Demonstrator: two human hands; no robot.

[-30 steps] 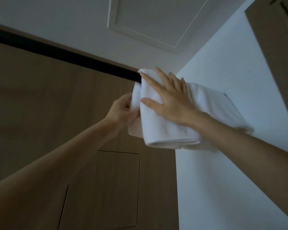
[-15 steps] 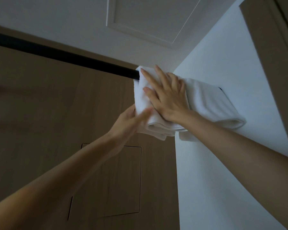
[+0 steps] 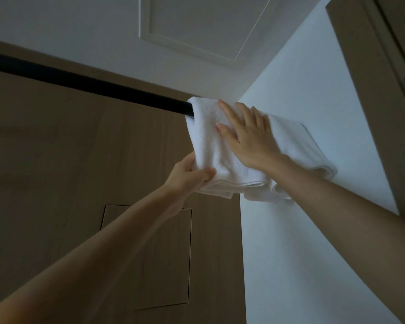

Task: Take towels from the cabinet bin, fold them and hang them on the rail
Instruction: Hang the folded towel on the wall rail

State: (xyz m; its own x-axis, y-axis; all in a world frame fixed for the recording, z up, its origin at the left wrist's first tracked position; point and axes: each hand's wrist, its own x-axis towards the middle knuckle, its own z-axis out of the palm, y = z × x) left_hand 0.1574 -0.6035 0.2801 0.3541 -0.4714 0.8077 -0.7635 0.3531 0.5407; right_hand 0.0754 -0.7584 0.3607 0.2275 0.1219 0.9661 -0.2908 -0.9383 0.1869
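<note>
While our left hand (image 3: 189,175) pinches a lower corner of the folded towel (image 3: 208,146), our right hand (image 3: 250,136) presses it with straight fingers (image 3: 229,113) where it drapes the rail (image 3: 91,83); we judge an uneven tug could drag it off.

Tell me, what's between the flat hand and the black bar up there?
Only the folded white towel: in the head view it drapes over the black rail, and the right hand lies flat on it.
</note>
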